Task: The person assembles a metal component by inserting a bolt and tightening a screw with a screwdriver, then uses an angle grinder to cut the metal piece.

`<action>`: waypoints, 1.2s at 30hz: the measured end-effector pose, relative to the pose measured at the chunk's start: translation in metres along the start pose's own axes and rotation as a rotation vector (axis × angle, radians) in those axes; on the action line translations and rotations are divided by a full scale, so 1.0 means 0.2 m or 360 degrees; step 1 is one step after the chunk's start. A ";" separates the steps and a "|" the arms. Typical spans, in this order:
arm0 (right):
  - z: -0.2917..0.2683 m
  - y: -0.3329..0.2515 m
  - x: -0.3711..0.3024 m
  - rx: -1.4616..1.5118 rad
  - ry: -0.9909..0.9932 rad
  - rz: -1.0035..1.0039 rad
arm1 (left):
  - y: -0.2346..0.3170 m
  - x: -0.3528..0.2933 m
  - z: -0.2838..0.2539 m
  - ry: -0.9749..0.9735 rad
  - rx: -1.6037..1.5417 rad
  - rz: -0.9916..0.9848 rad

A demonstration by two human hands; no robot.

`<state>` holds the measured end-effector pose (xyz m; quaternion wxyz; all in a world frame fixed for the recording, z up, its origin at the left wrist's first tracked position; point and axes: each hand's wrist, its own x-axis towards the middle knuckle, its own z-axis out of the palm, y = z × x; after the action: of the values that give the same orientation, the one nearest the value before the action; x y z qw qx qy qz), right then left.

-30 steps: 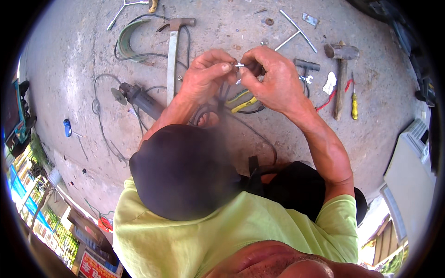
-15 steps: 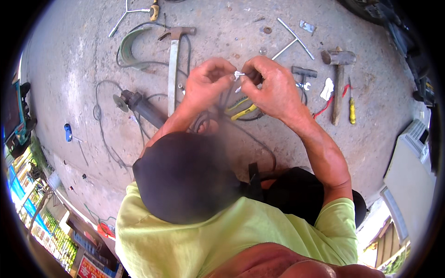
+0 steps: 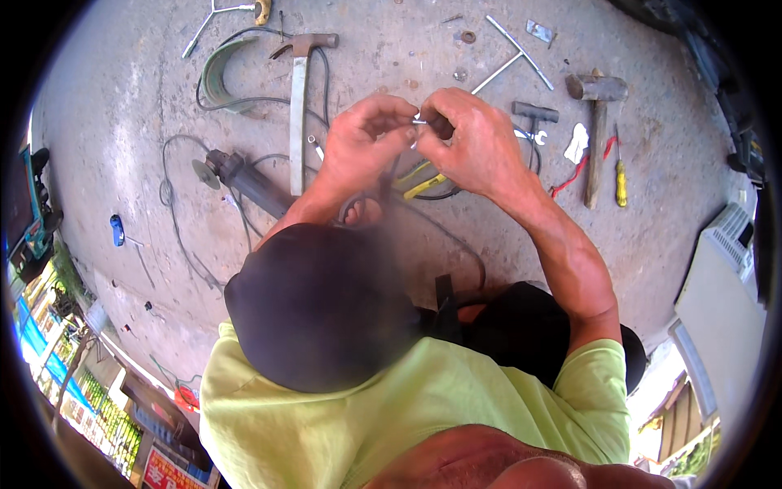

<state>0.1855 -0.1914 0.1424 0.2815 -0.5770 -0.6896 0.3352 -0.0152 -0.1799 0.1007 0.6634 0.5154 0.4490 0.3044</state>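
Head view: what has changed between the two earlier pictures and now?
Against the floor, the left hand has shifted slightly right since the first picture, showing more of the small silver tool beside its wrist. Nothing was visibly taken up or let go: the small metal piece remains at the right hand's fingertips. The claw hammer and grinder lie as before.

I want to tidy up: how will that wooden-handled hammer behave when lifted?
The wooden-handled hammer probably feels top-heavy, given its thick, blocky head. Its long, straight handle looks stiff, so it likely won't flex.
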 end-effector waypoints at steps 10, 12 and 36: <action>0.01 0.00 0.00 0.0067 -0.0037 0.0004 | -0.07 -0.01 -0.02 -0.0065 -0.0847 -0.0188; 0.01 0.00 -0.01 0.0058 -0.0044 -0.0018 | -0.09 -0.01 -0.01 -0.0082 -0.0921 -0.0190; 0.00 -0.02 -0.01 -0.0164 -0.0082 -0.0253 | -0.05 -0.04 0.00 0.0048 -0.0869 -0.0187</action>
<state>0.1832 -0.1939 0.1443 0.2593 -0.5254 -0.7565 0.2905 -0.0190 -0.1897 0.0942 0.7874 0.2860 0.3894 0.3828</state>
